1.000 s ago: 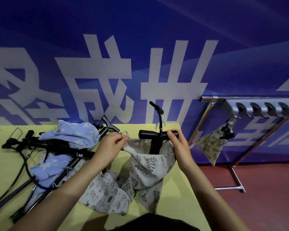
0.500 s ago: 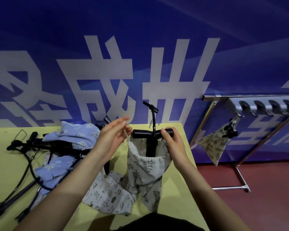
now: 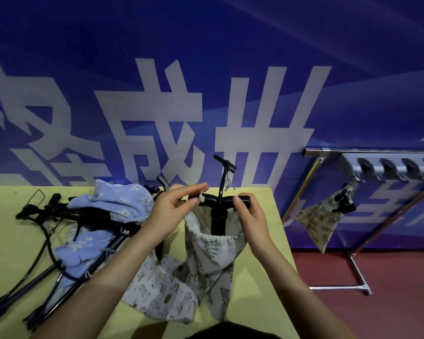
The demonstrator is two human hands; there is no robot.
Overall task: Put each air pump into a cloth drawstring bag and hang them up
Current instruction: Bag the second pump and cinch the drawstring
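Right at the middle of the yellow surface (image 3: 262, 211), a black air pump (image 3: 217, 216) stands upright inside a leaf-print drawstring bag (image 3: 213, 250), its T-handle and upper barrel rising above the gathered mouth of the cloth. The right hand (image 3: 251, 216) curls its grip around the right end of the handle, fingers wrapped over the bar. The left hand (image 3: 171, 211) pinches the end of the bag's drawstring (image 3: 201, 197) between thumb and fingertips, just left of the handle and slightly above the bag's mouth. A thin black hose with a small crosspiece (image 3: 225, 163) rises behind the handle, a short cord dangling from it.

Just left of the leaf-print bag, a second pale bag with small animal prints (image 3: 162, 289) lies flat, partly under the left forearm. Further left of the pump lies a tangle of more black pumps (image 3: 49, 241) with hoses, mixed with light blue floral bags (image 3: 118, 204).

Well to the right of the pump, off the surface, a metal rack (image 3: 328, 152) stands on a red floor (image 3: 377, 302). A row of grey hooks (image 3: 389, 167) runs along it, and another leaf-print bag (image 3: 321, 221) hangs from the first hook, with black pump parts poking out at its top. Behind everything is a blue wall (image 3: 206, 45) bearing large white characters.
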